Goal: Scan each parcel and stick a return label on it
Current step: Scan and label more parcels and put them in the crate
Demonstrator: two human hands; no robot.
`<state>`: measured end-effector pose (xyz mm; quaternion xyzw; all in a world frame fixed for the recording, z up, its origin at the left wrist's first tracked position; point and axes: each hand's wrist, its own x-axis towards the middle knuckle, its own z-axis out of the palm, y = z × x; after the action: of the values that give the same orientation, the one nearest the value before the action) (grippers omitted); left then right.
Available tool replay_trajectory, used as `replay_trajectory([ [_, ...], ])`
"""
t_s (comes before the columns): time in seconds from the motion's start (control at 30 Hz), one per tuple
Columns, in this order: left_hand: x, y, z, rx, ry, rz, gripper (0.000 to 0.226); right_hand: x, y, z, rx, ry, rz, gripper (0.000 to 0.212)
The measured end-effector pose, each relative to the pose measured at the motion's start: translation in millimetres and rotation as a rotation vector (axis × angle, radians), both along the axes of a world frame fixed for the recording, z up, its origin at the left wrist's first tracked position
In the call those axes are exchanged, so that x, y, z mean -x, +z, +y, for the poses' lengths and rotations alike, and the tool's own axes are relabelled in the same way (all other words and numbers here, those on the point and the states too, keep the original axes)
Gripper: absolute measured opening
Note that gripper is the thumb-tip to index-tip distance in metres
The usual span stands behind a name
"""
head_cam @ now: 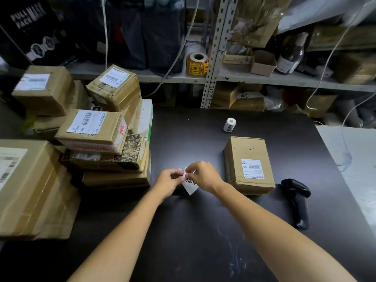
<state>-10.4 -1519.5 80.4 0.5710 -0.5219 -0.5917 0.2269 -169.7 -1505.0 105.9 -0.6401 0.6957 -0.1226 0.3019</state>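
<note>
We've got both hands, left [169, 181] and right [203, 176], pinching the label [190, 185]; parcel [249, 165] lies just right, nearer the right hand.

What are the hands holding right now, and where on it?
A white return label, pinched at its top edge by the left hand and the right hand.

About ten parcels [249, 165], one scanner [298, 202], two label rolls [230, 124] [197, 65]

Dim, soft light is falling on the dark table [203, 241]; wide-angle distortion is bending the edges, and the shelves [264, 78] are blurring slightly.
</note>
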Motion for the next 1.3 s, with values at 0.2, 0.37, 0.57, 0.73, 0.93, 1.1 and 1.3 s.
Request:
replay_trajectory([
  [0.2,0,-2,-1,0.012,-0.034,-0.075,0.021,2,-5,-4,-0.015,0.028,0.015,0.016],
  [0.37,-3,2,-6,0.031,-0.052,-0.112,0.025,1,-2,-10,-0.032,0.003,-0.016,0.019],
  [0.57,-4,3,-8,0.032,-0.031,-0.123,0.02,7,3,-14,-0.035,-0.077,-0.039,0.019],
  [0.73,-10,-1,-8,0.031,0.007,-0.184,0.019,27,18,-16,0.047,-0.254,-0.109,0.013],
  [0.93,-13,1,-14,0.005,0.021,-0.244,0.022,66,40,-13,0.113,-0.48,-0.291,0.018],
  [1.1,8,20,-20,0.132,0.04,-0.317,0.029,100,49,-2,-0.009,-0.555,-0.447,0.015],
  [1.3,52,48,-14,0.308,0.081,-0.544,0.056,143,57,15,0.063,-0.537,-0.455,0.014],
])
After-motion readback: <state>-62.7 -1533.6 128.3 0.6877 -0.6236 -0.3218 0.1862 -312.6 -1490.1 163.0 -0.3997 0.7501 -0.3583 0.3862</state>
